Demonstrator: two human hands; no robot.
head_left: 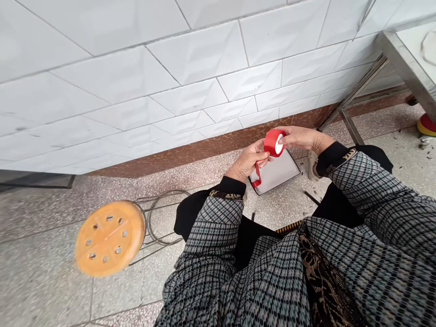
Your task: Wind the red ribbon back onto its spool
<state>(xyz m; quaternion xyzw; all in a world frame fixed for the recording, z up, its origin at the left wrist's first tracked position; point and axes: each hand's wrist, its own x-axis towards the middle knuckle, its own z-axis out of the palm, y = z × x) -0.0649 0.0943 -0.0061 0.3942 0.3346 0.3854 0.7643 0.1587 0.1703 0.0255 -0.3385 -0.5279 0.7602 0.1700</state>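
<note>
My right hand grips a roll of red tape with a white core, its fingers at the core opening. My left hand is closed at the roll's near left side, pinching the tape. From the left fingers a loose red tape strip hangs down in a bend. Below both hands lies a flat, pale rectangular panel with a dark edge, on the floor or close above it; I cannot tell which.
An orange round stool with metal legs is at the left. A metal-framed table stands at the upper right, with a red and yellow object beneath it. White wall tiles rise ahead. Small dark scraps lie on the speckled floor.
</note>
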